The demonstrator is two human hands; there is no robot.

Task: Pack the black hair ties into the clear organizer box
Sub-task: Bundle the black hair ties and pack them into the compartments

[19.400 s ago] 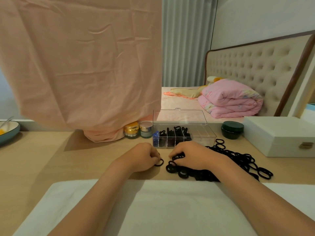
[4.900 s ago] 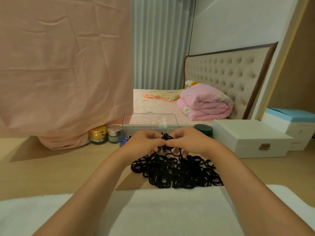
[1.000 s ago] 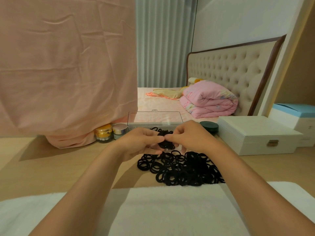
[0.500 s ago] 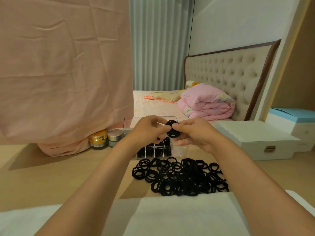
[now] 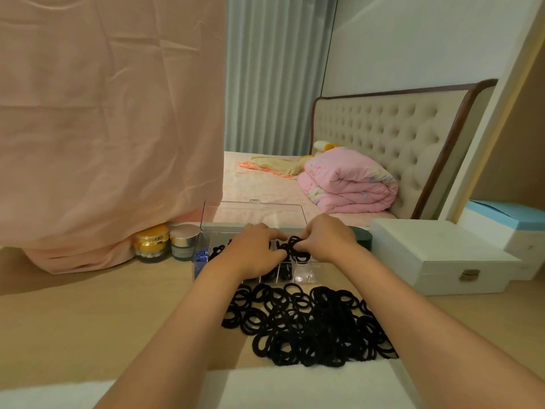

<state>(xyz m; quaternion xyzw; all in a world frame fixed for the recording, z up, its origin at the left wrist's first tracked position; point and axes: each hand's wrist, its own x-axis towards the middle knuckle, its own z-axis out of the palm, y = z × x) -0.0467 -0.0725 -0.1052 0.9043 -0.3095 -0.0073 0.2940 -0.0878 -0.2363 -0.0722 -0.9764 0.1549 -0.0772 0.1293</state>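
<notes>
Dozens of loose black hair ties (image 5: 309, 326) lie heaped on the wooden tabletop (image 5: 88, 320) in the lower centre of the frame. Just above them a person's left hand (image 5: 253, 253) and right hand (image 5: 327, 240) both pinch a small bundle of ties (image 5: 297, 247) over the clear organizer box (image 5: 303, 277), whose lid (image 5: 253, 214) stands open behind. Several compartments toward the left already hold ties, and the one at the right end looks bare. Doing this step well seems to mean keeping the bundle squeezed flat, lowering it straight into one compartment between the dividers, and pressing it down before letting go, so the springy loops do not pop out or spill into the next cell; most of the packing looks yet to come
</notes>
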